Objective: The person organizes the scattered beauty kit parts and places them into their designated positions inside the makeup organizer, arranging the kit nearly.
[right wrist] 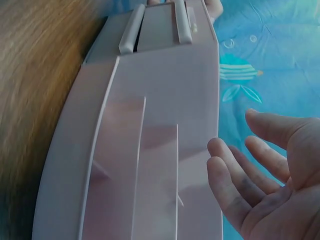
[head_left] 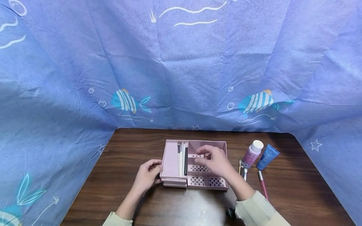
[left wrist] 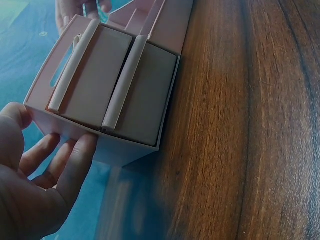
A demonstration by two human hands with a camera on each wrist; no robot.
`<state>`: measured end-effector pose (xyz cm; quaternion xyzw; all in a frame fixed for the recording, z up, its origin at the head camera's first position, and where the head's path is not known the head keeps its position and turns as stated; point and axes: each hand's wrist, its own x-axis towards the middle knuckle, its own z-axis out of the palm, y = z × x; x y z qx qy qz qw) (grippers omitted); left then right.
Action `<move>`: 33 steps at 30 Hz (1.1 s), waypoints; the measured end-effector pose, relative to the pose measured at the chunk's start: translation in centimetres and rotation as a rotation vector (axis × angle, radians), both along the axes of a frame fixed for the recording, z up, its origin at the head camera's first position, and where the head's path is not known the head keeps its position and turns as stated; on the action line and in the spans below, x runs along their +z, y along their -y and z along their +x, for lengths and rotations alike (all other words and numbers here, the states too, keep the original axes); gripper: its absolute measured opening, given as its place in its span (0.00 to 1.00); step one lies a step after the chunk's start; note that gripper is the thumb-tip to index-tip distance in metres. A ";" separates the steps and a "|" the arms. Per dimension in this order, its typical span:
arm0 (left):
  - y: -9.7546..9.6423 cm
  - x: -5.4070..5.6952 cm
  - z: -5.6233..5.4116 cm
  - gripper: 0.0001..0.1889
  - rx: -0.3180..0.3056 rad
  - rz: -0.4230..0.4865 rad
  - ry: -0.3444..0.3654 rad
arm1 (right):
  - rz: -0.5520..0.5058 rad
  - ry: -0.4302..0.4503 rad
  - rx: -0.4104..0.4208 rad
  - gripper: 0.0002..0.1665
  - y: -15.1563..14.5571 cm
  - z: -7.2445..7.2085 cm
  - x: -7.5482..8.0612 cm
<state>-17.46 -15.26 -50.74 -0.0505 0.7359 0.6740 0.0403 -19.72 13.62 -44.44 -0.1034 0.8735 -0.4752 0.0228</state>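
Organizer [head_left: 171,157], pale-pink plastic box with drawers and compartments [head_left: 197,181], sits on dark wood-grain worktop [head_left: 135,142]. Left hand [head_left: 145,175] released, relaxed fingers touching left wall [left wrist: 114,150]: brace lightly against sliding. Right hand [head_left: 215,161] released, empty, over compartments: reach straight down, clear of thin pink dividers [right wrist: 158,195].

Box [head_left: 171,160]: pale pink; drawer fronts [left wrist: 100,75] greyer pink; right-side compartment floors [head_left: 198,181] w/ dk oval spots. Brushes [head_left: 181,161] on its left: white handles, dk tips; slim stick [head_left: 185,161] beside 'em: blk. Right of box: bottle [head_left: 249,157] pink-purple w/ white cap [head_left: 257,145]; tube [head_left: 267,157] med. blue. Nearer, thin tube [head_left: 263,185]: red-pink, silver far end. Tabletop [head_left: 113,175]: dk brown, blk-ish woodgrain streaks. Far cloth [head_left: 192,72]: blue-violet, white wavy lines, bubbles & stars; L & R fish [head_left: 257,102] teal w/ white stripes, bit of orange. Sleeves [head_left: 257,207]: pale cream-green.
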 end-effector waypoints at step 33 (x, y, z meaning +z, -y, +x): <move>-0.1 0.3 0.2 0.13 0.000 -0.006 0.010 | 0.039 -0.025 -0.151 0.17 -8.9 1.8 -2.9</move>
